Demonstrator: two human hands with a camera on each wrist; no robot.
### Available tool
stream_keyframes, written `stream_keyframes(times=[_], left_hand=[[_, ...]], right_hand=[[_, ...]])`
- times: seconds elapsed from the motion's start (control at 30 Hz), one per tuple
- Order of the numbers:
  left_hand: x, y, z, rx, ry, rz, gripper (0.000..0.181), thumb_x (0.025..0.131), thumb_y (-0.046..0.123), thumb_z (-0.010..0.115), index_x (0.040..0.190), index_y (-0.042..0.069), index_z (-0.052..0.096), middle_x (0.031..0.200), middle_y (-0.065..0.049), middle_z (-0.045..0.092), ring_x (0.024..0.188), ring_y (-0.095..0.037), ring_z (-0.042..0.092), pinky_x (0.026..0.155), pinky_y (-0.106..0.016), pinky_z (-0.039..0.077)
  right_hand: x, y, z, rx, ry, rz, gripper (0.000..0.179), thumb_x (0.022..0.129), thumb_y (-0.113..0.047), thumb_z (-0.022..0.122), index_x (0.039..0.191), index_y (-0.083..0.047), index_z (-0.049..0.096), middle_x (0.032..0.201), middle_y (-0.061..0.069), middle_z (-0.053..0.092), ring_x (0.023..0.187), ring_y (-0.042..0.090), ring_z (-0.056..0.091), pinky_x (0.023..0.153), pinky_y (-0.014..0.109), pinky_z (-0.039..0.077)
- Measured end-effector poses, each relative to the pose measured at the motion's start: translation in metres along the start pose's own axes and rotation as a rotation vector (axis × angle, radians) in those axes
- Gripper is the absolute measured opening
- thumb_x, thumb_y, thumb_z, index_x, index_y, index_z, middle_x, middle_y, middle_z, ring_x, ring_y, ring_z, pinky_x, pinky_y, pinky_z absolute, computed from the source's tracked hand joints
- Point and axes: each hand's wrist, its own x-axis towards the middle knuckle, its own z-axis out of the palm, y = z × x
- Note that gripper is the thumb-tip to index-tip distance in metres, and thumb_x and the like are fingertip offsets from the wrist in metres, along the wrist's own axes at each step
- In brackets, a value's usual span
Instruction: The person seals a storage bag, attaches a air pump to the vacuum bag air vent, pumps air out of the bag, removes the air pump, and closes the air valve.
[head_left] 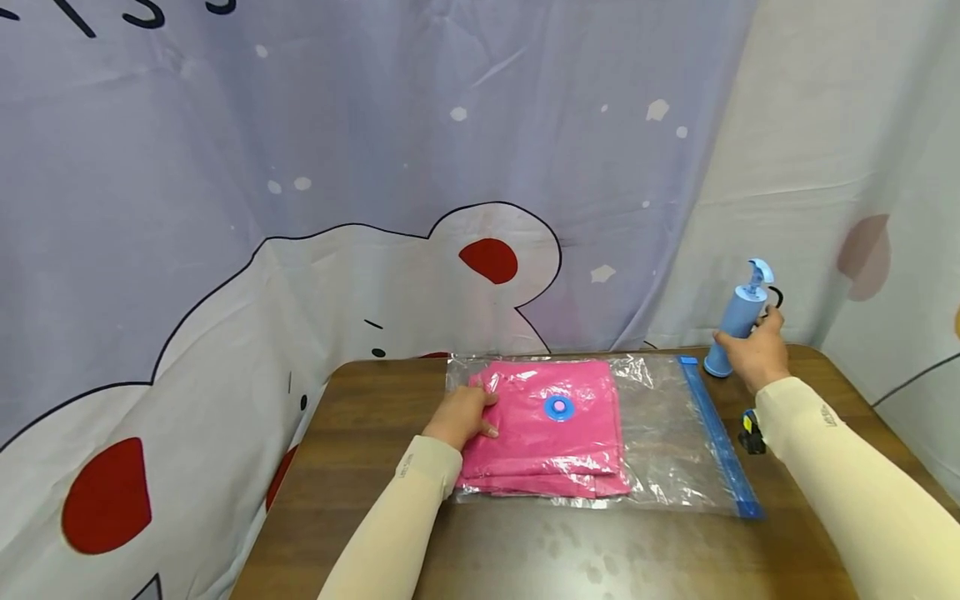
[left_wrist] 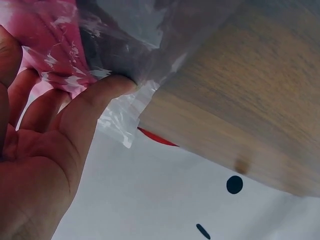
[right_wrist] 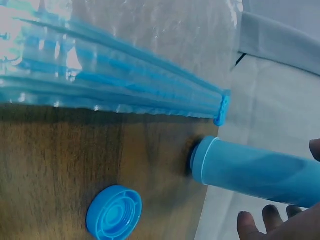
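Observation:
A clear zip bag (head_left: pixel 663 442) lies flat on the table with folded pink fabric (head_left: pixel 540 442) inside and a round blue valve (head_left: pixel 559 407) on top. My left hand (head_left: pixel 461 415) rests on the left end of this bag, fingers relaxed against the plastic over the pink edge. Close up in the left wrist view, a fingertip (left_wrist: pixel 120 86) touches the crinkled plastic. At the back right, my right hand (head_left: pixel 756 354) holds a blue hand pump (head_left: pixel 738 315), thumb on one side and fingers on the other. The pump's base (right_wrist: pixel 202 160) is close to the tabletop.
A round blue cap (right_wrist: pixel 114 212) lies on the wooden table (head_left: pixel 352 467) near the pump. Along the bag's right end runs a blue zip strip (head_left: pixel 716 442) with a slider (head_left: pixel 687 361). A printed curtain (head_left: pixel 375 150) hangs behind the table.

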Motion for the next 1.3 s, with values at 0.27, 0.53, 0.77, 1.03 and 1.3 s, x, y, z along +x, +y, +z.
stream_keyframes(times=[0.27, 0.53, 0.77, 1.03, 1.3], left_hand=[[0.001, -0.005, 0.003, -0.006, -0.027, -0.013, 0.08, 0.082, 0.044, 0.1, 0.155, 0.027, 0.072, 0.173, -0.017, 0.056, 0.154, -0.043, 0.062, 0.128, -0.058, 0.053], [-0.018, 0.014, -0.018, 0.02, 0.004, -0.02, 0.076, 0.084, 0.036, 0.1, 0.154, 0.023, 0.073, 0.17, -0.024, 0.057, 0.147, -0.047, 0.066, 0.12, -0.057, 0.059], [-0.02, 0.019, -0.027, 0.028, 0.008, -0.02, 0.074, 0.085, 0.037, 0.099, 0.152, 0.022, 0.074, 0.165, -0.02, 0.064, 0.144, -0.042, 0.069, 0.118, -0.056, 0.06], [-0.002, -0.002, -0.005, -0.027, -0.017, -0.025, 0.081, 0.08, 0.042, 0.101, 0.154, 0.027, 0.072, 0.17, -0.017, 0.06, 0.151, -0.042, 0.064, 0.127, -0.057, 0.054], [-0.001, 0.005, -0.007, 0.008, -0.007, 0.001, 0.083, 0.08, 0.044, 0.1, 0.156, 0.027, 0.071, 0.173, -0.018, 0.055, 0.154, -0.042, 0.062, 0.129, -0.055, 0.052]], right_hand=[[0.003, 0.0, 0.003, -0.053, 0.012, -0.028, 0.098, 0.114, -0.031, 0.058, 0.177, 0.007, -0.006, 0.177, 0.05, 0.018, 0.162, 0.07, 0.032, 0.131, 0.08, 0.033], [-0.002, -0.005, 0.003, -0.096, -0.029, -0.068, 0.086, 0.114, -0.022, 0.057, 0.174, 0.015, 0.007, 0.173, 0.051, 0.027, 0.157, 0.072, 0.037, 0.126, 0.082, 0.039], [-0.02, -0.033, 0.004, -0.099, -0.115, -0.173, 0.086, 0.117, -0.024, 0.057, 0.174, 0.014, 0.005, 0.174, 0.051, 0.023, 0.157, 0.074, 0.036, 0.125, 0.084, 0.038], [-0.06, -0.085, 0.04, -0.022, -0.226, -0.298, 0.088, 0.115, -0.025, 0.066, 0.176, 0.007, 0.012, 0.176, 0.043, 0.033, 0.159, 0.066, 0.042, 0.124, 0.078, 0.046], [-0.1, -0.106, 0.081, 0.041, -0.332, -0.345, 0.085, 0.112, -0.024, 0.071, 0.177, -0.001, 0.021, 0.172, 0.038, 0.043, 0.158, 0.059, 0.048, 0.125, 0.075, 0.047]])
